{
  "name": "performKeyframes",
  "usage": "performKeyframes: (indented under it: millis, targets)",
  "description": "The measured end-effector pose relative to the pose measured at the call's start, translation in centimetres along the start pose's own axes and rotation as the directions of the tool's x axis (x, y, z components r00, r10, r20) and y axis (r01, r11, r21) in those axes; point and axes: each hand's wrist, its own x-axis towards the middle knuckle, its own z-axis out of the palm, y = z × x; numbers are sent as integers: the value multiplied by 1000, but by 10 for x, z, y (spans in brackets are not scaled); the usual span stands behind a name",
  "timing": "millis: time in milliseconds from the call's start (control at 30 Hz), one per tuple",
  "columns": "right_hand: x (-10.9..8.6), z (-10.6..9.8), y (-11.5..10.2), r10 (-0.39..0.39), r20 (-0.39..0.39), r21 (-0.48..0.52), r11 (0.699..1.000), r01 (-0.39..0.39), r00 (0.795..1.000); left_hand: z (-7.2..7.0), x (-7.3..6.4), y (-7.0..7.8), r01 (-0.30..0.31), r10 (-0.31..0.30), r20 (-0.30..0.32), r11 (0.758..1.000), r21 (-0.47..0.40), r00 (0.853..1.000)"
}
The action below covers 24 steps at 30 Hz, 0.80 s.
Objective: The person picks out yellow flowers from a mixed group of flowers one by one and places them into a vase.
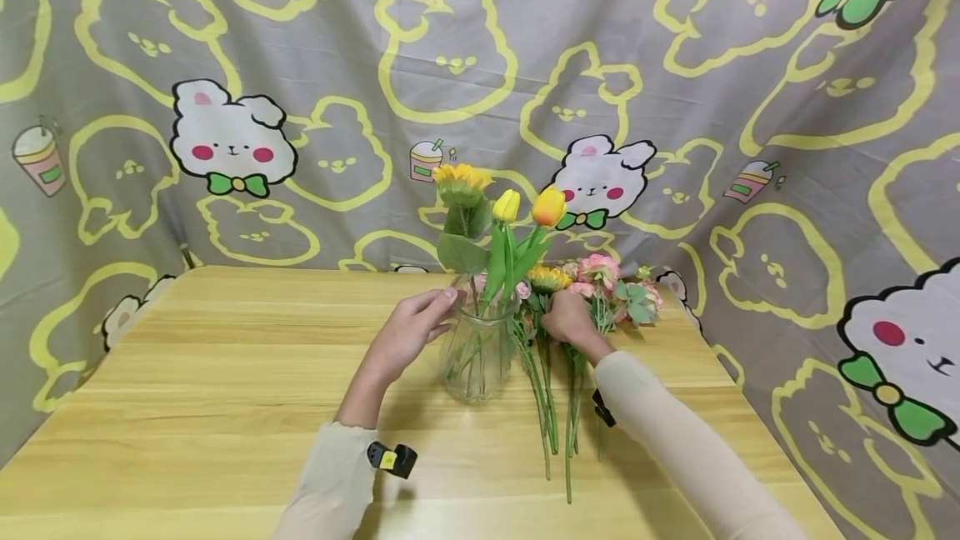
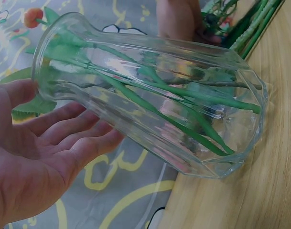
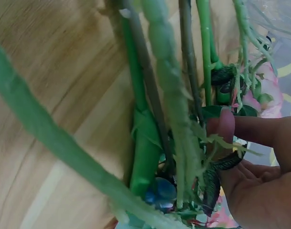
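A clear glass vase (image 1: 478,357) stands upright on the table, holding a sunflower (image 1: 462,182) and two yellow-orange tulips (image 1: 549,207). My left hand (image 1: 411,332) rests its fingertips against the vase's neck from the left; in the left wrist view its fingers are loosely extended beside the glass. To the right of the vase lies a bunch of loose artificial flowers, among them a second sunflower (image 1: 550,278) and pink blossoms (image 1: 598,270). Among their stems, my right hand (image 1: 572,319) pinches a flower stem (image 3: 206,62) between thumb and forefinger. Its flower head is hidden in the right wrist view.
Several long green stems (image 1: 567,440) point toward the front of the wooden table (image 1: 225,373). A grey curtain (image 1: 330,48) with yellow bear outlines and white rabbits hangs behind the table and along its sides.
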Motion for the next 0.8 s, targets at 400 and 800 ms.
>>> performKeyframes:
  millis: [400, 800]
  targets:
    - [5, 9, 5, 58, 35, -85, 995, -55, 998, -1, 0, 2, -1, 1, 3, 1000, 2, 1000]
    - [7, 14, 8, 63, 24, -34, 997, -63, 998, 0, -1, 1, -7, 7, -1, 1000, -3, 1000]
